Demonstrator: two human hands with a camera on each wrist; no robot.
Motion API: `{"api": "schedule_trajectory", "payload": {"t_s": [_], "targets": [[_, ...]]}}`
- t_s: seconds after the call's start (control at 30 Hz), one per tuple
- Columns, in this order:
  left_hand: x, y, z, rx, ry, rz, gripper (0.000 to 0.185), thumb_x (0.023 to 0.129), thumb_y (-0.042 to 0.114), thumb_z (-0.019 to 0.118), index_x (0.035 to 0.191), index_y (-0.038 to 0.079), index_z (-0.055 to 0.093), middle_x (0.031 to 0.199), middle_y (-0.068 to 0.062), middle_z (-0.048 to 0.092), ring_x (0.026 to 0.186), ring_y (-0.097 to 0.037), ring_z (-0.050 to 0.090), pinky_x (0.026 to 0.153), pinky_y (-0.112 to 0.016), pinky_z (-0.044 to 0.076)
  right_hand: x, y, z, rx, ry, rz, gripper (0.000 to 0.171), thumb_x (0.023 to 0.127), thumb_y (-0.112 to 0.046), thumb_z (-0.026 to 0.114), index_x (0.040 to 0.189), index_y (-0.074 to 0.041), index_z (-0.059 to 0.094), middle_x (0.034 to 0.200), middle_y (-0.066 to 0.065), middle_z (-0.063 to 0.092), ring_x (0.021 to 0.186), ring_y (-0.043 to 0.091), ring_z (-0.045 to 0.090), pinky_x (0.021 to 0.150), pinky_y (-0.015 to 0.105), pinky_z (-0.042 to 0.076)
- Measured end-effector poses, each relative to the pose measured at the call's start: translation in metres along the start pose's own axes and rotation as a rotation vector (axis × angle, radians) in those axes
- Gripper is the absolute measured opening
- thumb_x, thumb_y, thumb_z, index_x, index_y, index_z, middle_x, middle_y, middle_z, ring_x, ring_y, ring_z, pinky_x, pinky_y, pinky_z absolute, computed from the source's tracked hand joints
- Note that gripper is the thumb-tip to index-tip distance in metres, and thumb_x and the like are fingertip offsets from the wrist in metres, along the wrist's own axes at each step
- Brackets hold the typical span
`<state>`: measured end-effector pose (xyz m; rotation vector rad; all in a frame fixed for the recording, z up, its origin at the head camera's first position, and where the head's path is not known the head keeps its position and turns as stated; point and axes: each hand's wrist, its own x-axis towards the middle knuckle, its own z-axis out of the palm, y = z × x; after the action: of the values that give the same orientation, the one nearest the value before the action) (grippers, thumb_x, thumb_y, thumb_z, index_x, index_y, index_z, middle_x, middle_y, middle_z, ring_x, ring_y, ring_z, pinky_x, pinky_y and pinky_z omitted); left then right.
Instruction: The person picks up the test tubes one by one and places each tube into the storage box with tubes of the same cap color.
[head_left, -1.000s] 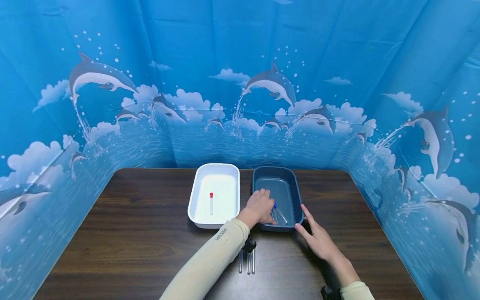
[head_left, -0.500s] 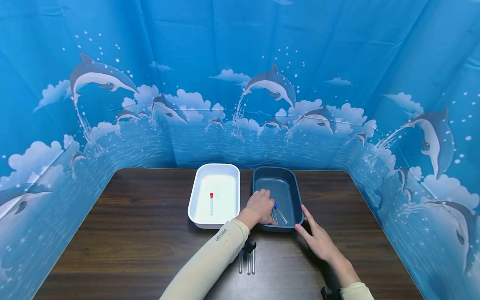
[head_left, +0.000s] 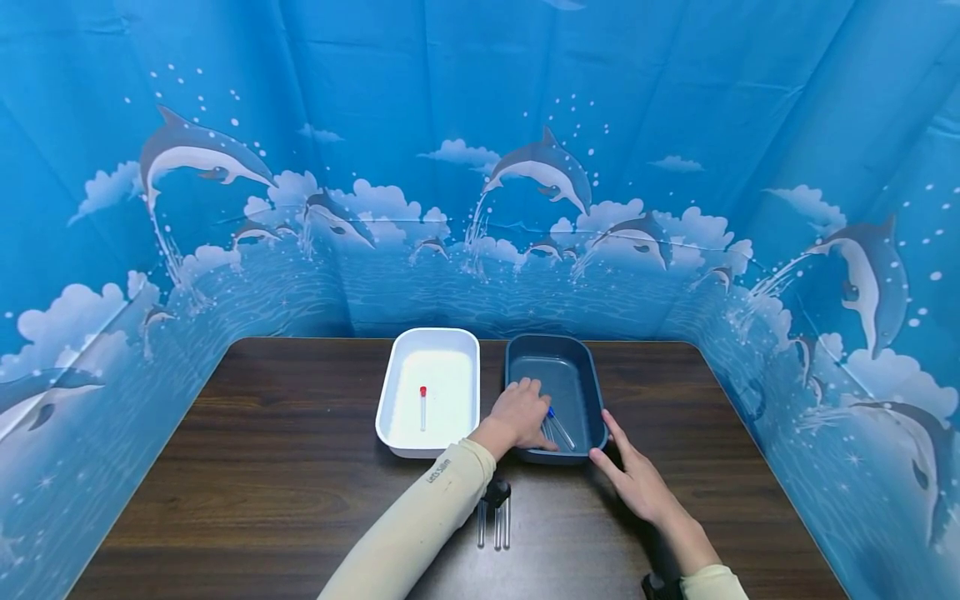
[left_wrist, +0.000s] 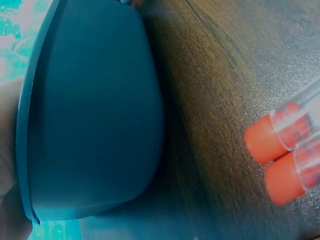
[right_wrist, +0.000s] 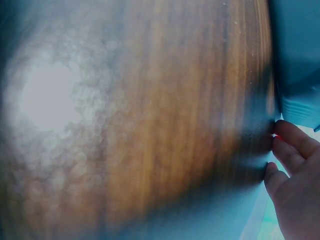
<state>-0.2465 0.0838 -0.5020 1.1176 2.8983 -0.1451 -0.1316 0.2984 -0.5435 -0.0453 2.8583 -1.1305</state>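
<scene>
The left hand (head_left: 519,414) reaches into the blue tray (head_left: 581,367) over tubes (head_left: 557,428), grip hidden; the flat right hand (head_left: 636,477) steadies it. A fumble could roll them.

Dark wood table (head_left: 262,467); blue dolphin-print backdrop (head_left: 480,167), prob. fabric.

We cannot see the left hand's (head_left: 519,414) fingertips inside the dark tray (head_left: 582,392); whether they grip the blue-capped tubes (head_left: 558,427) stays unclear. The left wrist view cuts off two red-capped tubes (left_wrist: 285,160) at its edge. The right wrist view blurs the table (right_wrist: 150,125) and crops the right hand (right_wrist: 295,185)
</scene>
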Motion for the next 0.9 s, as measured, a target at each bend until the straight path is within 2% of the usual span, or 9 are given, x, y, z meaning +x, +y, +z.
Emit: {"api": "schedule_trajectory", "payload": {"t_s": [0.23, 0.67, 0.9], "targets": [[-0.0002, -0.0017, 0.0011, -0.029, 0.028, 0.013, 0.090, 0.074, 0.078, 0.063, 0.137, 0.015, 0.058, 0.137, -0.010, 0.052, 0.115, -0.023, 0.047, 0.100, -0.036, 0.039, 0.0012, 0.0003, -0.0003, -0.003, -0.008, 0.009, 0.070, 0.101, -0.051, 0.045, 0.157, -0.040, 0.005, 0.152, 0.025, 0.033, 0.134, 0.049, 0.036, 0.098, 0.071, 0.028], [-0.0031, -0.0031, 0.0011, -0.076, 0.087, 0.011, 0.084, 0.077, 0.074, 0.063, 0.136, 0.015, 0.059, 0.127, -0.007, 0.053, 0.108, -0.021, 0.045, 0.095, -0.034, 0.042, 0.0004, 0.0003, 0.0006, 0.000, 0.005, -0.002, 0.070, 0.101, -0.049, 0.047, 0.157, -0.040, 0.006, 0.150, 0.025, 0.036, 0.133, 0.048, 0.038, 0.098, 0.071, 0.029], [-0.0063, -0.0057, 0.0012, -0.101, 0.120, 0.019, 0.082, 0.078, 0.073, 0.063, 0.137, 0.016, 0.058, 0.125, -0.006, 0.054, 0.106, -0.019, 0.045, 0.093, -0.034, 0.043, -0.0001, 0.0005, 0.0001, -0.003, 0.009, -0.008, 0.070, 0.101, -0.049, 0.047, 0.158, -0.036, 0.008, 0.150, 0.025, 0.036, 0.133, 0.049, 0.038, 0.098, 0.071, 0.028]]}}
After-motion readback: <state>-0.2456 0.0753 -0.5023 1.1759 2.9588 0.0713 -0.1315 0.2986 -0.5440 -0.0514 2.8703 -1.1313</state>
